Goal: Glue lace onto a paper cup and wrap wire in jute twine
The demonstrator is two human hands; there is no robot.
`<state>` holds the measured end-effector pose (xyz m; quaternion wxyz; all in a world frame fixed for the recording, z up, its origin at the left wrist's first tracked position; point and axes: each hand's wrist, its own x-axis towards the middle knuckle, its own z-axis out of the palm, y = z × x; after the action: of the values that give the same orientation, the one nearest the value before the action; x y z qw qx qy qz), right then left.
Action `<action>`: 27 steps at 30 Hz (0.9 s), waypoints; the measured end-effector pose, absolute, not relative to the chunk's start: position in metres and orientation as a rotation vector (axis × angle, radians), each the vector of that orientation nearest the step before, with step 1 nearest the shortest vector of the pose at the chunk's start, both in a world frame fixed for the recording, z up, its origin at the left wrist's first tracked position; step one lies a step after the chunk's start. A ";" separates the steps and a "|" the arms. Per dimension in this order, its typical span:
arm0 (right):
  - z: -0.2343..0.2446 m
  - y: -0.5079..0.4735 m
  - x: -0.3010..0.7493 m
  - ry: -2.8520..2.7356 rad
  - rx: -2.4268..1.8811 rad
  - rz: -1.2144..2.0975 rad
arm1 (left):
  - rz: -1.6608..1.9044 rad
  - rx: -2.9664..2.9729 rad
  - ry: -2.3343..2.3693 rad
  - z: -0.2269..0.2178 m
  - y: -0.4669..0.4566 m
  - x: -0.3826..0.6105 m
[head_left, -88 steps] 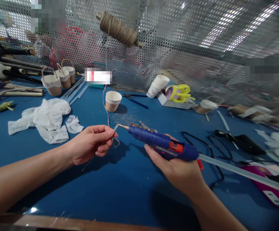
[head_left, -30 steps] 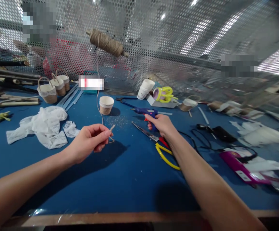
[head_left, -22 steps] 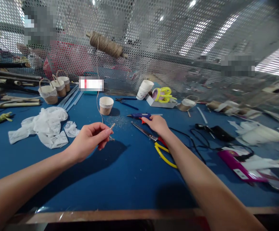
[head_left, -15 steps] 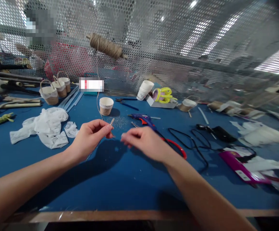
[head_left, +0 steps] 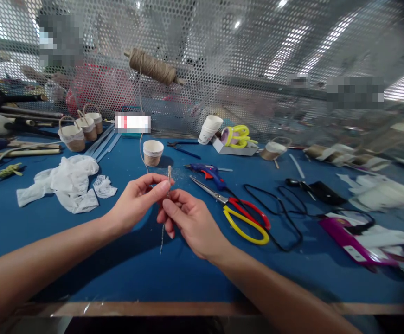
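Note:
Between the thumb and fingers of my left hand (head_left: 142,197) is a short twine-wrapped piece (head_left: 169,173), its tip standing upright. My right hand (head_left: 188,215) is closed just below and to the right, touching it, thumb and index finger pinched on the strand by the wrapped part. A thin silvery strand (head_left: 162,241) hangs beneath the fingers. Twine (head_left: 141,146) runs down from a spool (head_left: 153,66) towards my left hand; where it meets the piece is hidden. Just behind my hands stands a small white-lined cup (head_left: 153,153) with a brown outside.
Scissors (head_left: 227,199) with red and yellow handles lie right of my hands, near a blue glue gun (head_left: 210,175). White lace (head_left: 66,183) is heaped at left, before handled cups (head_left: 73,138). A black cord (head_left: 281,208) and a purple power strip (head_left: 349,241) lie right.
My right hand has moved left and down to meet my left hand, uncovering the scissors. My left hand has shifted slightly right, and the wrapped piece is now more upright.

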<state>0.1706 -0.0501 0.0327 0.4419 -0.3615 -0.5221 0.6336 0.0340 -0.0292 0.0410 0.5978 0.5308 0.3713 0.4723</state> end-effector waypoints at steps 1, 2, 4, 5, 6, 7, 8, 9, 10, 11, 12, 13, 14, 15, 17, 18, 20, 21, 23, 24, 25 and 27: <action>0.035 -0.050 0.174 -1.302 -0.885 1.588 | 1.095 1.284 0.876 0.041 -0.027 0.032; 0.037 -0.050 0.176 -1.311 -0.873 1.603 | 1.099 1.340 0.888 0.041 -0.025 0.030; 0.040 -0.050 0.182 -1.333 -0.859 1.637 | 1.085 1.431 0.874 0.041 -0.020 0.027; 0.041 -0.050 0.184 -1.345 -0.854 1.654 | 1.071 1.459 0.846 0.041 -0.018 0.026; 0.040 -0.049 0.186 -1.353 -0.853 1.669 | 1.057 1.471 0.810 0.041 -0.016 0.026; 0.039 -0.049 0.188 -1.356 -0.854 1.683 | 1.042 1.464 0.772 0.040 -0.014 0.026; 0.037 -0.048 0.190 -1.355 -0.856 1.696 | 1.029 1.441 0.739 0.039 -0.012 0.026; 0.034 -0.047 0.191 -1.352 -0.858 1.710 | 1.021 1.405 0.715 0.037 -0.011 0.027; 0.032 -0.046 0.192 -1.353 -0.862 1.722 | 1.017 1.363 0.698 0.035 -0.010 0.028; 0.029 -0.046 0.193 -1.358 -0.869 1.736 | 1.013 1.319 0.686 0.034 -0.009 0.028; 0.027 -0.045 0.194 -1.362 -0.875 1.748 | 1.004 1.280 0.677 0.032 -0.009 0.028; 0.025 -0.045 0.195 -1.364 -0.882 1.755 | 0.990 1.253 0.666 0.030 -0.009 0.029; 0.024 -0.045 0.196 -1.362 -0.890 1.760 | 0.970 1.235 0.652 0.028 -0.009 0.029; 0.023 -0.045 0.197 -1.357 -0.896 1.764 | 0.947 1.222 0.635 0.027 -0.009 0.029; 0.023 -0.045 0.197 -1.343 -0.904 1.778 | 0.896 1.199 0.603 0.025 -0.010 0.028; 0.023 -0.045 0.197 -1.340 -0.906 1.788 | 0.870 1.187 0.595 0.024 -0.011 0.028; 0.024 -0.045 0.198 -1.344 -0.907 1.809 | 0.821 1.157 0.588 0.023 -0.012 0.027; 0.024 -0.045 0.198 -1.351 -0.907 1.816 | 0.800 1.141 0.590 0.022 -0.012 0.027; 0.025 -0.045 0.198 -1.372 -0.914 1.822 | 0.774 1.121 0.610 0.020 -0.013 0.026; 0.025 -0.045 0.198 -1.376 -0.920 1.818 | 0.770 1.118 0.624 0.020 -0.013 0.026; 0.025 -0.045 0.198 -1.375 -0.926 1.811 | 0.771 1.120 0.644 0.020 -0.014 0.025; 0.024 -0.045 0.198 -1.365 -0.933 1.799 | 0.786 1.136 0.688 0.021 -0.014 0.024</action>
<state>0.1984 -0.0452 0.0242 0.3419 -0.3590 -0.5249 0.6919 0.0245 -0.0140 0.0212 0.7169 0.5132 0.3109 0.3551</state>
